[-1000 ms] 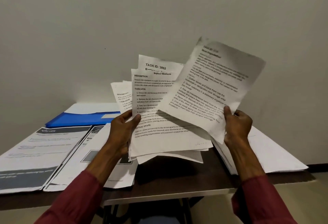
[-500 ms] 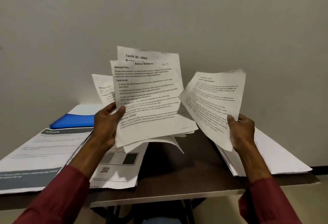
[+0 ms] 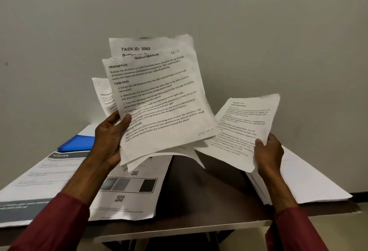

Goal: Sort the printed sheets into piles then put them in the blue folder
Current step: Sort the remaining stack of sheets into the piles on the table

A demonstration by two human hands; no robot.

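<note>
Your left hand (image 3: 108,141) holds a fanned stack of printed sheets (image 3: 159,101) upright at frame centre, fingers closed on its lower left edge. Your right hand (image 3: 267,151) pinches a single sheet (image 3: 243,127) at centre right. The blue folder (image 3: 76,143) lies on the surface (image 3: 209,201), middle left, beside your left wrist.

One wide-angle camera worn on the person's head looks forward and down; it faces a plain wall (image 3: 239,12) that fills the upper half, with the dark table (image 3: 207,195) close below; both sleeved forearms (image 3: 59,221) enter from the bottom corners; the left hand (image 3: 107,141) with its fanned sheets (image 3: 159,101) and the right hand (image 3: 267,155) with a single sheet (image 3: 239,127) sit near the lens, at mid-frame
</note>
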